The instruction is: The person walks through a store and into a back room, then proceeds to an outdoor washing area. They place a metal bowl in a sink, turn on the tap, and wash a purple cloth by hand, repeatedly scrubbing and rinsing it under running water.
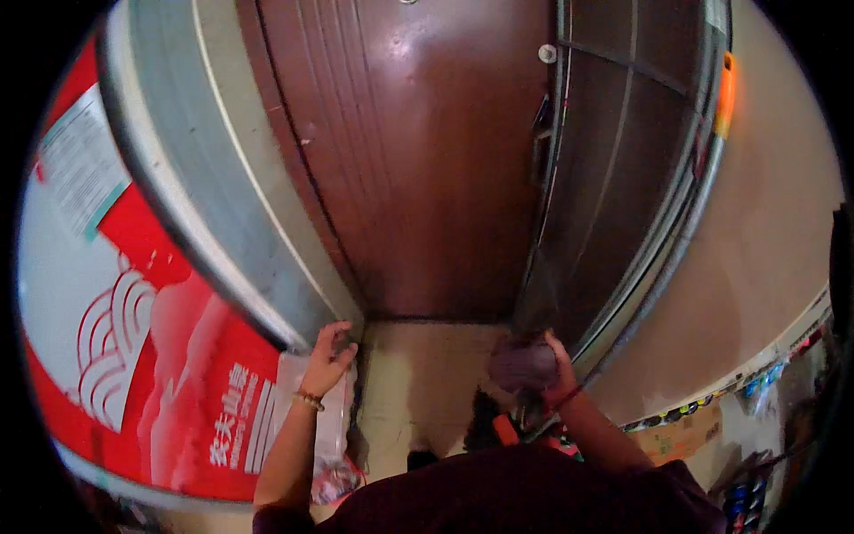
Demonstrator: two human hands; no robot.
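Note:
My right hand [562, 370] is closed around the side of a rounded, dull purple item [524, 364]. It could be a folded cloth or a pouch; the blur does not settle which. My left hand [330, 360] holds nothing, its fingers bent and apart. It hovers by the foot of a grey panel [247, 220], above a pale plastic lid or box [331, 424], with a beaded bracelet [309, 400] at the wrist. Ahead of me stands a reddish-brown door [440, 167], which looks closed.
A red and white cabinet [180, 374] bearing writing and a paper sheet [87, 160] fills the left. On the right, a dark-panelled frame [600, 133] flanks the door, beside a pole with an orange grip [725, 97]. Various items lie around an orange object [505, 430] below my right hand.

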